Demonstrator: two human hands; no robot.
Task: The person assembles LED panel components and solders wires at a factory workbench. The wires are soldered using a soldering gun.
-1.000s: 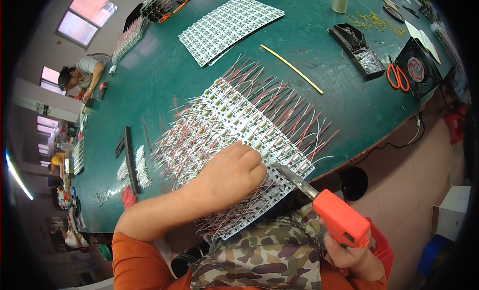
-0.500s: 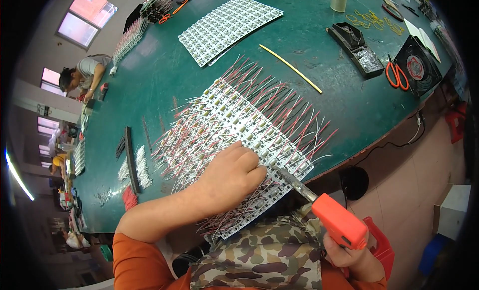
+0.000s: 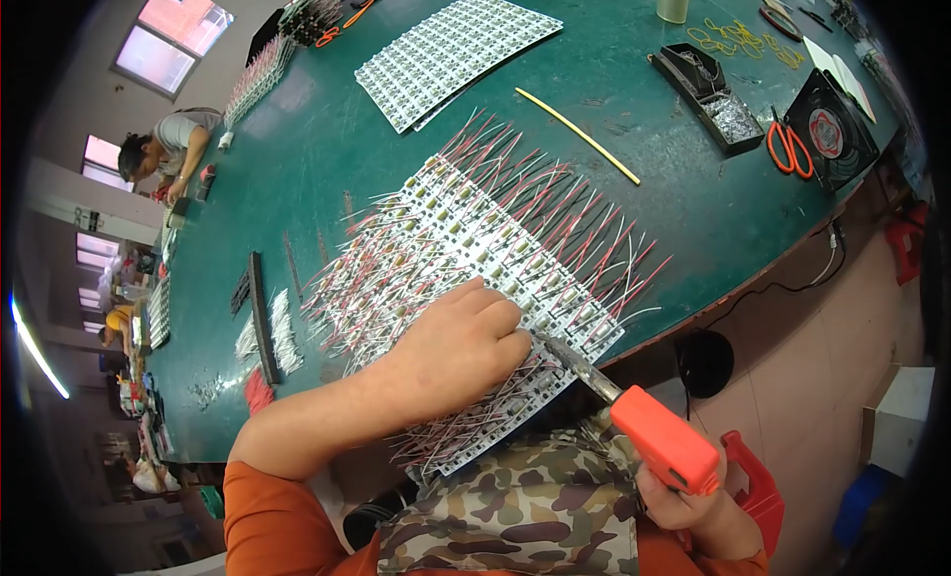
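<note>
My right hand [image 3: 676, 497] grips the orange-red handle of a soldering iron [image 3: 666, 439]. Its metal tip reaches up and left onto a white circuit board panel [image 3: 555, 299], right beside the fingers of my left hand [image 3: 466, 340]. That hand lies over the panel with its fingers curled and pressed together; what they pinch is hidden beneath it. Rows of small components run along the panel. Many thin red and white wires [image 3: 584, 214] stick out from its far side, and a dense mat of them [image 3: 367, 279] covers its left part.
Bare white board panels [image 3: 456, 56] lie farther back on the green table [image 3: 297, 170], near a yellow stick [image 3: 578, 136]. To the right are a black tray [image 3: 728, 120], orange-handled scissors [image 3: 790, 148] and a fan [image 3: 827, 132]. Loose wires [image 3: 285, 333] lie left; a co-worker [image 3: 178, 145] sits beyond.
The soldering iron and my right hand have shifted slightly left. My left hand stays almost in place over the panel.
</note>
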